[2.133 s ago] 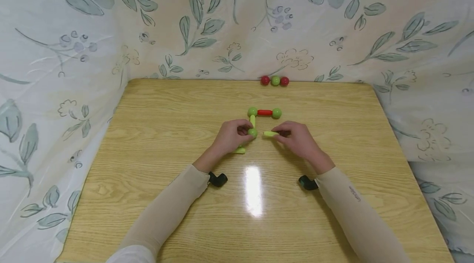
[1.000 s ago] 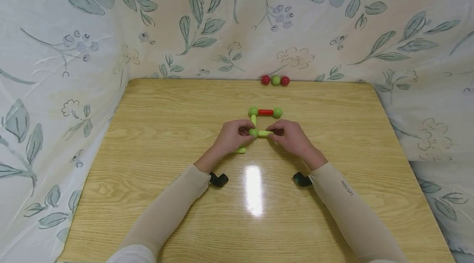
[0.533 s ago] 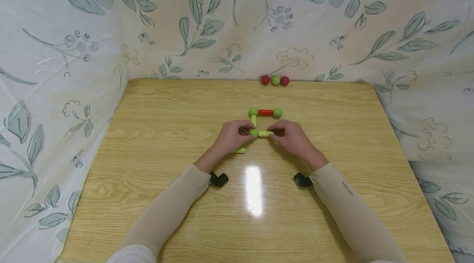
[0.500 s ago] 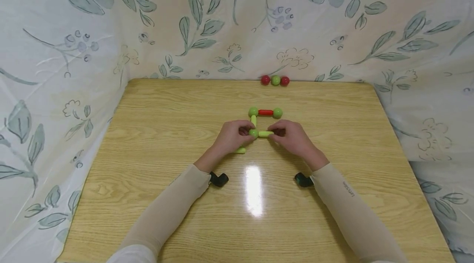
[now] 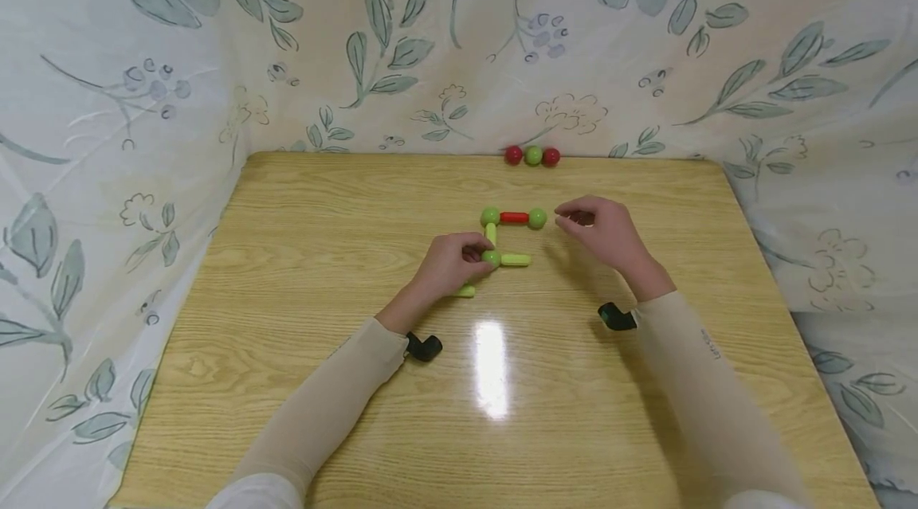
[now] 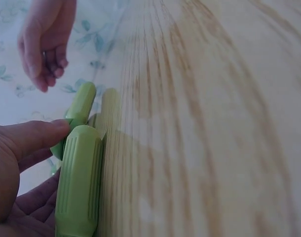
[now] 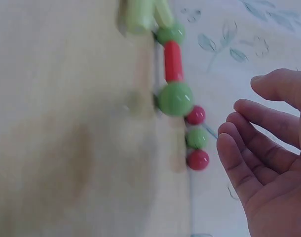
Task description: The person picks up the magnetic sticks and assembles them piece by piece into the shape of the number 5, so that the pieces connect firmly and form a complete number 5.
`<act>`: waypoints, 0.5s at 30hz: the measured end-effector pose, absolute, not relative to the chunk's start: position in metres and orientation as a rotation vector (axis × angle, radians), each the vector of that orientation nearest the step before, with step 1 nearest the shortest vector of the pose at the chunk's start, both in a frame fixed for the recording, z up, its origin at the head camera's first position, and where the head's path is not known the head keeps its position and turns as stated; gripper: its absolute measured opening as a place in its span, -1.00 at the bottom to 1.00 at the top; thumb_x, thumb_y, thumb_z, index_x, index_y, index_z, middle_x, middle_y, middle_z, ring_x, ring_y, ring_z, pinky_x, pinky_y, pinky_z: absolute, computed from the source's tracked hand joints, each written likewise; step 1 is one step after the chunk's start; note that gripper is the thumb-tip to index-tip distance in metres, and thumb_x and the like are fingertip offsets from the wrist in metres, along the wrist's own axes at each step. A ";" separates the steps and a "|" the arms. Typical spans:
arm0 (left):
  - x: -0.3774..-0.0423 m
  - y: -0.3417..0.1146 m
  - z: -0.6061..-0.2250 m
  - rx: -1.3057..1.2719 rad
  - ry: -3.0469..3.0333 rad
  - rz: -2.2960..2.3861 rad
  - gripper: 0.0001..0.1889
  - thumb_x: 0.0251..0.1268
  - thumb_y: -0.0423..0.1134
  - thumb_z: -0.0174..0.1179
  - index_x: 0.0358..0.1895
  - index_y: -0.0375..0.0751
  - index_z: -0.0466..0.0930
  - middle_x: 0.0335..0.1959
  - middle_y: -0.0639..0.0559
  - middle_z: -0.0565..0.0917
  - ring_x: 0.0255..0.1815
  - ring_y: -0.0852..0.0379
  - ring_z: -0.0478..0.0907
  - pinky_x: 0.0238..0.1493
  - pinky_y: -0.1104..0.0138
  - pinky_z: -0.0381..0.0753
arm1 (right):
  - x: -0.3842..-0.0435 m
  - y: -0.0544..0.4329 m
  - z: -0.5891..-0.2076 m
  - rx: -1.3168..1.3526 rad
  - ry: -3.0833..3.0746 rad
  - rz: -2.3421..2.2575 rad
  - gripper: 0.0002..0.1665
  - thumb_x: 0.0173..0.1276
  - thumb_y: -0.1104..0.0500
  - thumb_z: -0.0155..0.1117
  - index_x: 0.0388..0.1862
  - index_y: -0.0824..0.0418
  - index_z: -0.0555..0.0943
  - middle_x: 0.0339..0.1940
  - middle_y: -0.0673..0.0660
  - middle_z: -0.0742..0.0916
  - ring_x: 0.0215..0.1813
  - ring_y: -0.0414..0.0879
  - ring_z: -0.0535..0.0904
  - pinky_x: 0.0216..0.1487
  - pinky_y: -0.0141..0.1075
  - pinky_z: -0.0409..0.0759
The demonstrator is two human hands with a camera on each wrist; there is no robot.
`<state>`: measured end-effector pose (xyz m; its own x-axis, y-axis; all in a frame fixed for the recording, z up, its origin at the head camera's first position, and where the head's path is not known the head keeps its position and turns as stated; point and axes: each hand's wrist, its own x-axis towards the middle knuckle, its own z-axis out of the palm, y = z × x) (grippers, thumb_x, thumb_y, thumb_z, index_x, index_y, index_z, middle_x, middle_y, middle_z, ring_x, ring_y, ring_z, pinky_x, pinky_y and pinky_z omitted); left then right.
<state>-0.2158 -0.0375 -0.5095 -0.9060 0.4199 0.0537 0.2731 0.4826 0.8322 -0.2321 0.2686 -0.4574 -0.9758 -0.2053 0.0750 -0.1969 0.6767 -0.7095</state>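
My left hand (image 5: 453,264) pinches a green ball (image 5: 492,257) between thumb and fingers, low on the table. From that ball one light-green rod (image 5: 515,260) sticks out to the right, and another light-green rod (image 5: 491,235) runs back to a second green ball (image 5: 491,216). A red rod (image 5: 513,217) links this one to a third green ball (image 5: 537,218). Under my left hand lies a further green rod (image 6: 79,182), partly hidden in the head view. Beside the third ball, my right hand (image 5: 601,230) hovers with nothing in its relaxed fingers.
At the table's back edge sit a red ball (image 5: 513,155), a green ball (image 5: 533,156) and another red ball (image 5: 551,158) in a row. A leaf-patterned cloth (image 5: 402,39) hangs behind the wooden table (image 5: 323,214). Black devices (image 5: 425,347) are at both wrists.
The right hand brought the light-green rod leftward against the held ball, then let go and moved back and to the right. The left hand stays at its ball.
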 end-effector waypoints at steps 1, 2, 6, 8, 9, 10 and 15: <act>-0.216 -0.038 -0.509 0.605 2.569 1.395 -0.77 0.35 -0.26 0.58 0.02 -0.13 0.84 -0.22 0.10 0.77 -0.19 0.18 0.70 -0.09 0.34 0.71 | -0.236 0.272 -0.455 -0.332 2.874 -1.204 -0.68 0.64 0.11 0.38 0.16 0.31 0.78 0.08 0.24 0.79 0.07 0.14 0.70 0.16 0.07 0.65; -0.216 -0.038 -0.509 0.603 2.570 1.395 -0.77 0.34 -0.26 0.58 0.01 -0.13 0.84 -0.22 0.10 0.77 -0.19 0.18 0.70 -0.09 0.34 0.71 | -0.241 0.275 -0.452 -0.313 2.880 -1.199 -0.67 0.64 0.10 0.37 0.17 0.30 0.78 0.10 0.24 0.79 0.08 0.14 0.70 0.17 0.07 0.65; -0.215 -0.037 -0.508 0.590 2.576 1.393 -0.79 0.33 -0.26 0.59 -0.03 -0.12 0.84 -0.24 0.09 0.77 -0.20 0.17 0.70 -0.10 0.33 0.71 | -0.262 0.288 -0.445 -0.236 2.891 -1.196 -0.63 0.66 0.04 0.34 0.19 0.29 0.77 0.14 0.24 0.78 0.11 0.11 0.67 0.14 -0.01 0.64; -0.215 -0.037 -0.508 0.585 2.577 1.391 -0.80 0.33 -0.26 0.59 -0.04 -0.12 0.84 -0.24 0.08 0.77 -0.20 0.17 0.70 -0.10 0.33 0.71 | -0.273 0.294 -0.443 -0.210 2.892 -1.207 -0.61 0.67 0.01 0.33 0.20 0.28 0.77 0.13 0.24 0.78 0.08 0.10 0.68 0.08 -0.09 0.65; -0.216 -0.037 -0.508 0.584 2.577 1.390 -0.80 0.33 -0.27 0.59 -0.04 -0.12 0.84 -0.24 0.08 0.77 -0.20 0.17 0.70 -0.10 0.33 0.71 | -0.279 0.296 -0.443 -0.200 2.885 -1.218 -0.61 0.67 0.01 0.33 0.20 0.28 0.76 0.12 0.25 0.78 0.07 0.10 0.68 0.05 -0.13 0.64; -0.216 -0.037 -0.508 0.582 2.577 1.390 -0.80 0.33 -0.27 0.59 -0.04 -0.12 0.84 -0.24 0.08 0.77 -0.20 0.17 0.70 -0.10 0.33 0.71 | -0.284 0.298 -0.442 -0.188 2.882 -1.216 -0.60 0.68 -0.01 0.32 0.21 0.28 0.76 0.11 0.24 0.78 0.05 0.09 0.68 0.01 -0.17 0.65; -0.216 -0.036 -0.509 0.591 2.585 1.379 -0.80 0.33 -0.28 0.58 -0.05 -0.14 0.83 -0.24 0.07 0.77 -0.20 0.17 0.70 -0.10 0.34 0.71 | -0.311 0.301 -0.442 -0.136 2.851 -1.198 -0.57 0.68 -0.01 0.29 0.28 0.26 0.72 0.16 0.23 0.75 0.07 0.09 0.65 0.04 -0.16 0.62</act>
<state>-0.2163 -0.0361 -0.5092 -0.9106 0.4102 0.0497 0.2697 0.4989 0.8236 -0.3110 0.3006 -0.4422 -0.9951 -0.0987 -0.0086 -0.0629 0.6967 -0.7146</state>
